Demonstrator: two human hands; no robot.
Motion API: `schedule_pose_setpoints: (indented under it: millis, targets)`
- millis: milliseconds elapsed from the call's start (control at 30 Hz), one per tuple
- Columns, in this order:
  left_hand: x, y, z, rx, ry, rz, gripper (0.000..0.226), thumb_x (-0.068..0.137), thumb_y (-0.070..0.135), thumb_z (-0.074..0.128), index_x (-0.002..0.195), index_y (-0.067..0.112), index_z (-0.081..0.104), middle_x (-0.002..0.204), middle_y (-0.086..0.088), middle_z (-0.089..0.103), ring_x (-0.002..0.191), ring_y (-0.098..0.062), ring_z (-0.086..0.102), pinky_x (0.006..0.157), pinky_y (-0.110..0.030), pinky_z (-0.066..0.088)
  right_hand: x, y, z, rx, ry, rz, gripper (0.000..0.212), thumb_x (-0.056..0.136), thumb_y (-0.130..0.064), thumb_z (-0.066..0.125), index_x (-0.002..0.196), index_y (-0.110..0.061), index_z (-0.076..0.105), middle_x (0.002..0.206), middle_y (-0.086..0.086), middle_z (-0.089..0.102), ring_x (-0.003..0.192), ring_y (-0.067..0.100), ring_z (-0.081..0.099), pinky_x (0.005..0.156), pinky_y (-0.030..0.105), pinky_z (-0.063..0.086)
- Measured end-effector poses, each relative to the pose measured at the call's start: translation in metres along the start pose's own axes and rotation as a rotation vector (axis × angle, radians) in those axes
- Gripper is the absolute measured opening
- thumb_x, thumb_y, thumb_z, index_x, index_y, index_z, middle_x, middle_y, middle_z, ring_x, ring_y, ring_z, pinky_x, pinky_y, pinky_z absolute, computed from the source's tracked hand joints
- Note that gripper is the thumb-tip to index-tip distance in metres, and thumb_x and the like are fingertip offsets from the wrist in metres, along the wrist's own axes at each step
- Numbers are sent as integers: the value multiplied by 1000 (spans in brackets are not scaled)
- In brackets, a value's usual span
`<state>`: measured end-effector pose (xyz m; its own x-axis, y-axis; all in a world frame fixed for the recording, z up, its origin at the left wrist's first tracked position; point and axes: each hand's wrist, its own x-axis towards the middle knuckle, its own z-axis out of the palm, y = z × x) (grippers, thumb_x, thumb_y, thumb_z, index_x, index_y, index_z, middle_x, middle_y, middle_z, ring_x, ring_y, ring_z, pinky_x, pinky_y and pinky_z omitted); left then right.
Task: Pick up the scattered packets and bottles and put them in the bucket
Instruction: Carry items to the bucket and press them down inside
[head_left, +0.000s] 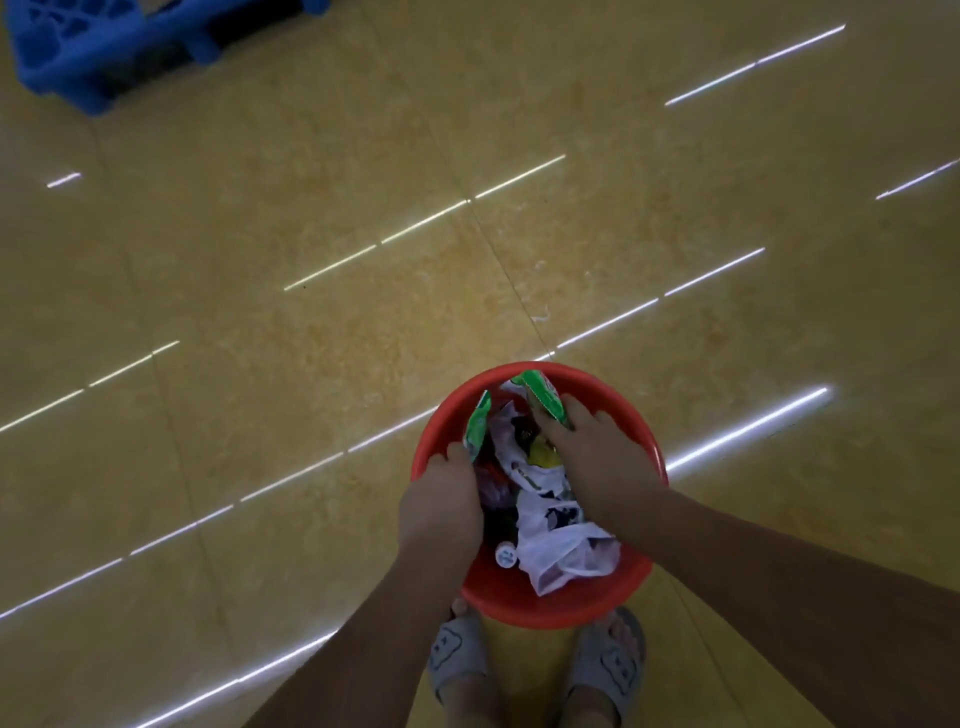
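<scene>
Yellow tile floor (311, 312), red bucket (545, 608) at 6 o'clock. Left hand (441, 499) grips green packet (478, 426) at its 9 o'clock rim. Right hand (592, 452) covers second green packet (543, 397) at 1 (grip unclear), probably tamping the load down.

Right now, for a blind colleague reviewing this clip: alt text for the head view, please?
Two hands reach into a red bucket of packets on a yellow floor. The left hand holds a green packet; the right hand touches a second packet.

Single head-worn wide-angle view, steeply downward, close above the bucket (545, 608); floor (311, 208) beyond
</scene>
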<state>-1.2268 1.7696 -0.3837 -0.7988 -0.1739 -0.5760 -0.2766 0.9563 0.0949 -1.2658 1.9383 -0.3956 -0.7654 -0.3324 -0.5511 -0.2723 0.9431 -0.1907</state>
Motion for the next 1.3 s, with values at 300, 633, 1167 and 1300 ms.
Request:
schedule_pose_setpoints:
  millis: [300,633,1167,1300]
  targets:
    - [42,-19,92,-266,-103,-99,68,84,0,48,146,1,22,128,-23,54,107,-36,61,79,-42,48,53,-2,78,-13,-129,37,104,85,-6,67,155,-24,-8,161,12,-17,138,37,28,100,42,48]
    - [92,-1,98,18,-338,-160,67,90,21,56,140,-12,26,139,-23,46,126,-35,51,97,-40,46,94,-5,144,112,-241,89,76,91,-25,57,154,-18,15,160,20,-10,145,41,15,114,48,30]
    - [49,-5,89,158,-301,39,85,95,36,46,150,-6,-4,158,-25,14,146,-36,17,117,-40,26,36,-19,116,313,11,-27,97,88,-10,54,153,-32,-14,159,2,-28,151,26,-1,114,39,32]
    - [60,-3,81,117,-404,52,87,94,30,49,149,-10,-5,155,-33,9,138,-41,32,107,-41,36,42,-12,115,337,-55,-55,102,87,-7,57,152,-27,-20,159,0,-29,151,24,-2,110,36,37]
